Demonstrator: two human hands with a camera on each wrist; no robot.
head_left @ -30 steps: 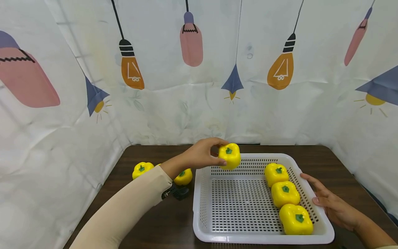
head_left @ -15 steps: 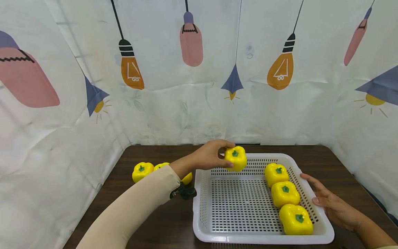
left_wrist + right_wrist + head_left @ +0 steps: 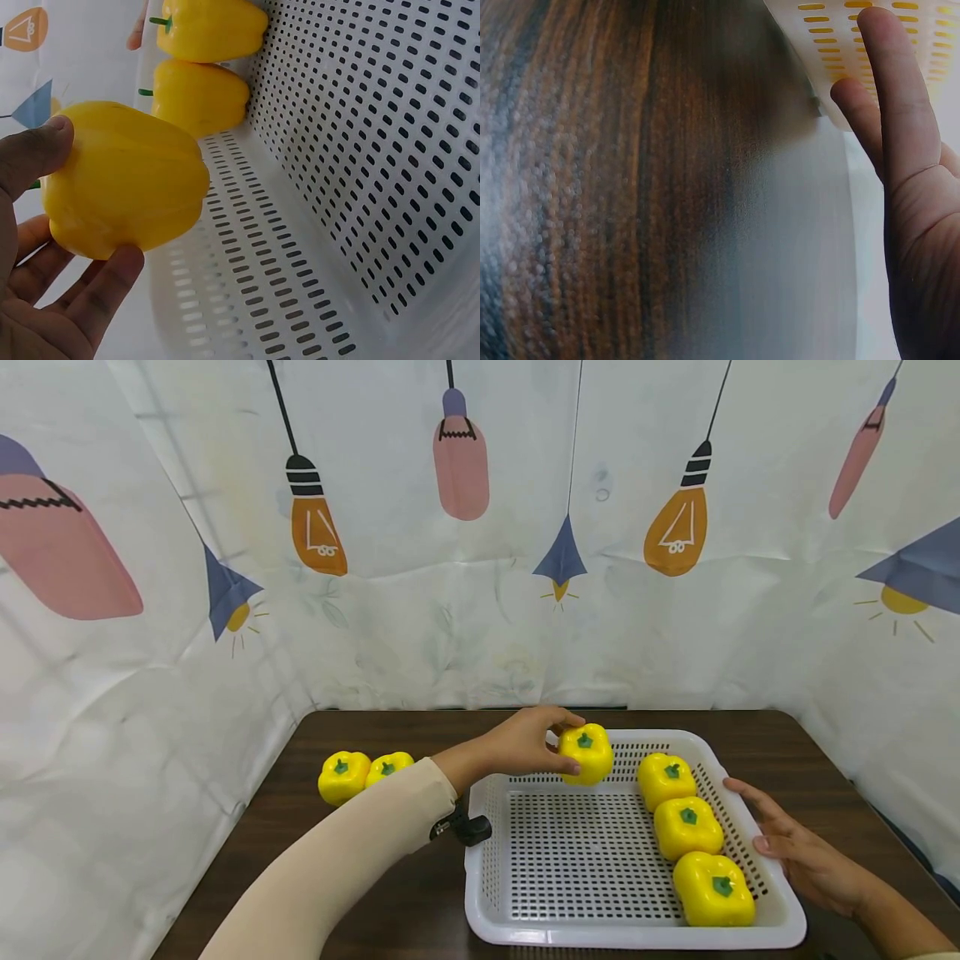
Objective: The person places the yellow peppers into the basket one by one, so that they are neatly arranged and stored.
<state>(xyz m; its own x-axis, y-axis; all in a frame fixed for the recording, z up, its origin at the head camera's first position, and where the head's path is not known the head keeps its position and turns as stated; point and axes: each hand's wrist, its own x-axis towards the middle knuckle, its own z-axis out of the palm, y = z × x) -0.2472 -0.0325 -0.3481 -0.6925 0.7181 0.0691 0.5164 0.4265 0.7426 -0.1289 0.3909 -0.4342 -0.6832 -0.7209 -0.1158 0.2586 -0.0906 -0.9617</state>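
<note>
Above the far left part of a white perforated basket (image 3: 592, 935), my left hand (image 3: 528, 742) holds a yellow bell pepper (image 3: 587, 756) between thumb and fingers. In the left wrist view the pepper (image 3: 124, 180) hangs clear of the basket floor, its green stem toward the palm. A column of three yellow bell peppers (image 3: 688, 828) lies along the basket's right wall. My right hand (image 3: 806, 856) rests against the outside of that wall with its fingers extended; the right wrist view shows its fingers (image 3: 900, 97) at the perforated side.
Two more yellow bell peppers (image 3: 342, 778) lie on the dark wooden table (image 3: 420, 893) left of the basket, one partly behind my left sleeve (image 3: 360, 852). A white sheet (image 3: 450, 627) printed with lamps hangs behind and beside the table.
My left hand has carried the pepper rightward and slightly down over the basket. The right hand and the basket have stayed in place.
</note>
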